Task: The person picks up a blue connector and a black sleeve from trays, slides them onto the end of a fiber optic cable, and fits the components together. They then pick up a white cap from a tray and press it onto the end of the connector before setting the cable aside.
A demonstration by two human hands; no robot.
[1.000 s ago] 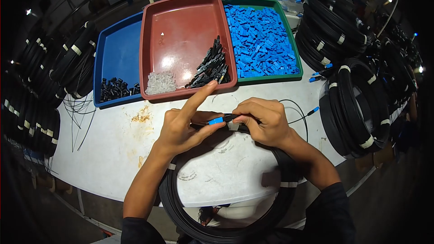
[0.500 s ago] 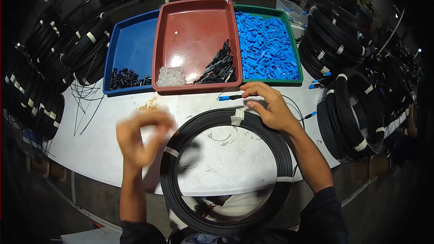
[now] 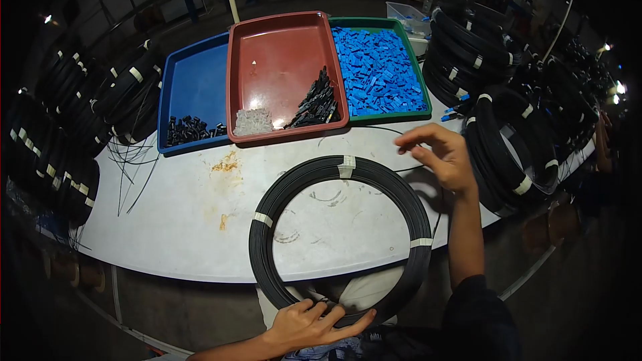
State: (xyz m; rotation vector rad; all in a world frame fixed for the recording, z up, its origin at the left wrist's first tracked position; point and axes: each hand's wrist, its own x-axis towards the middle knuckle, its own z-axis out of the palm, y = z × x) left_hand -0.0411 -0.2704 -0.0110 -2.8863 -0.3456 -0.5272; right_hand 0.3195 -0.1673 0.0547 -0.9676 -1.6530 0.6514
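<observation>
A large coil of black cable (image 3: 264, 254), bound with several white bands, lies partly on the white table and overhangs its front edge towards my body. At its near, lower side my left hand (image 3: 304, 326) is closed on the coil, fingers bent over the inner edge and one digit stretched along it. My right hand (image 3: 445, 157) is raised beyond the coil's upper right, fingers curved and apart from the thumb, with nothing visible between them. Behind that hand a thin black cable (image 3: 384, 128) loops across the table. Its ends are hidden.
At the back stand a blue tray (image 3: 194, 80) with small black parts, a red tray (image 3: 287, 43) with clear and black pieces, and a green tray (image 3: 381, 119) full of blue connectors. More cable coils (image 3: 511, 150) stack right, others (image 3: 127, 93) left. The table (image 3: 167, 227) has brownish stains.
My left hand has moved from above the coil's left side down to its near edge and taken hold. My right hand has shifted right, away from the blue-ended connector, which no longer shows.
</observation>
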